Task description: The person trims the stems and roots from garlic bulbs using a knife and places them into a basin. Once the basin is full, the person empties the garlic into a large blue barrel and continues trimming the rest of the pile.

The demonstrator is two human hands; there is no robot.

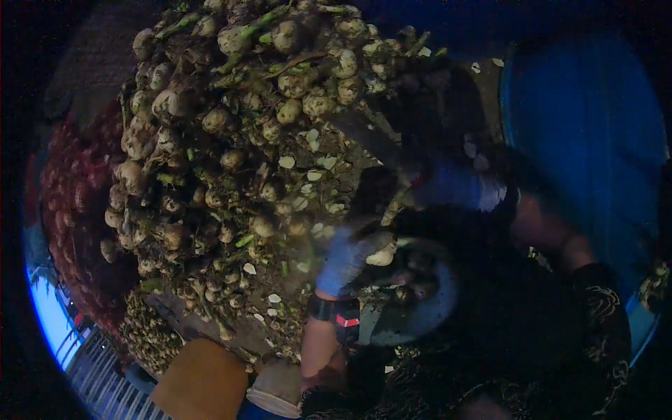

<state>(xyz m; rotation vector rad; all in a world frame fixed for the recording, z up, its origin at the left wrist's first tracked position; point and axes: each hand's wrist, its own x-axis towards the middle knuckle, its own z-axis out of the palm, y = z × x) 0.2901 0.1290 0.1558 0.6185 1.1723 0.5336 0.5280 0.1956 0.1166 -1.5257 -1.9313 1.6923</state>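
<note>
Low in the middle, my left hand (341,260), in a blue glove with a dark band at the wrist, is closed round a pale root vegetable (381,253). A stalk-like piece (393,208) shows just above it. My right hand (462,187), also blue-gloved and blurred, grips a knife whose broad dark blade (367,138) points up and left. Beneath my hands stands a round bluish tub (442,297) with some dim lumps inside. A large heap of dirty round root vegetables (217,120) with green stalks covers the ground ahead and to the left.
Pale cut slices (287,162) lie scattered on the dirt between heap and hands. A big blue barrel (581,133) stands on the right. Red mesh sacks (80,189) line the left. An orange-brown block-like object (203,378) and a round pale object (275,392) sit lower left.
</note>
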